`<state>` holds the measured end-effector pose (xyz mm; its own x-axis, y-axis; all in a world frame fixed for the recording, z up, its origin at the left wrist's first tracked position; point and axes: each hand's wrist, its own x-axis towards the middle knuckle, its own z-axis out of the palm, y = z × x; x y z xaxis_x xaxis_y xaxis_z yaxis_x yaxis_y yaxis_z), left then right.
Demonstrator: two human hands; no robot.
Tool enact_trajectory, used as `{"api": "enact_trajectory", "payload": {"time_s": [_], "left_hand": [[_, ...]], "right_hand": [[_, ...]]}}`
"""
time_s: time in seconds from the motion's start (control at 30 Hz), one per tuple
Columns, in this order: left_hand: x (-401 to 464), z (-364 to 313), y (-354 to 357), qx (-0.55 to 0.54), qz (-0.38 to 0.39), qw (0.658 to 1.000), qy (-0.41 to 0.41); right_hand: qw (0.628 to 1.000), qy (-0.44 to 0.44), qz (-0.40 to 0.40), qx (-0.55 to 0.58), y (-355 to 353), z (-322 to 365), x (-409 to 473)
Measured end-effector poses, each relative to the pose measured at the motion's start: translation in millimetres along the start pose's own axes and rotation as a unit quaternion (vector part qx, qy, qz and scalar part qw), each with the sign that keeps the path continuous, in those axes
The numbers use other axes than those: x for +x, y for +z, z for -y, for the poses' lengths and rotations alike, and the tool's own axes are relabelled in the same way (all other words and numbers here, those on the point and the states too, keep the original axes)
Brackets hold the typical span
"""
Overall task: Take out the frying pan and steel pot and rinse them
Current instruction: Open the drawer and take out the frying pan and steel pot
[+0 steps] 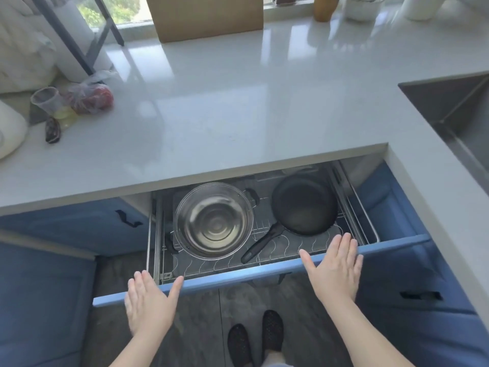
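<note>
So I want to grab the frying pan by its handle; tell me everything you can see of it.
The frying pan is round, shallow and black, seemingly non-stick, empty, with a faint sheen inside. It sits upright on the wire rack in the right half of the open drawer, beside the steel pot. Its single black handle points toward the person's left, ending near the pot's base. Neither hand touches it; the right hand hovers nearest.

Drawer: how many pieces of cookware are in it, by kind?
Steel pot: 1
Frying pan: 1
Total: 2, both lying in the open drawer, neither touched by a hand.
</note>
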<state>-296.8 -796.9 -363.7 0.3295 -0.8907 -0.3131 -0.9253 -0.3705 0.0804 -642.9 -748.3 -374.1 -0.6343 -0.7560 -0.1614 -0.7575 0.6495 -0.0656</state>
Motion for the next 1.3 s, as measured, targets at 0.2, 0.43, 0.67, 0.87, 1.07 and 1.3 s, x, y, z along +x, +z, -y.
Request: {"api": "enact_trajectory", "payload": {"time_s": [0.2,0.43,0.67,0.87,1.07,1.3], "left_hand": [[-18,16,7,0.011,0.019,1.000,-0.007],[-18,42,26,0.003,0.110,0.993,0.044],[-33,-105,8,-0.021,0.041,0.976,0.215],[-21,-243,44,-0.009,0.107,0.913,0.393],[17,-297,94,0.072,0.178,0.891,0.412],[51,-311,131,0.081,0.239,0.885,0.391]], "right_hand": [[1.000,-0.003,0.019,0.009,6,-17,-20],[0.995,-0.060,0.057,0.049,2,-46,-18],[0.964,-0.093,0.118,0.221,-24,-80,71],[0.945,-0.114,0.206,0.229,-4,-102,127],[0.927,-0.122,0.284,0.212,37,-114,167],[0.930,-0.138,0.301,0.162,70,-119,205]]}}
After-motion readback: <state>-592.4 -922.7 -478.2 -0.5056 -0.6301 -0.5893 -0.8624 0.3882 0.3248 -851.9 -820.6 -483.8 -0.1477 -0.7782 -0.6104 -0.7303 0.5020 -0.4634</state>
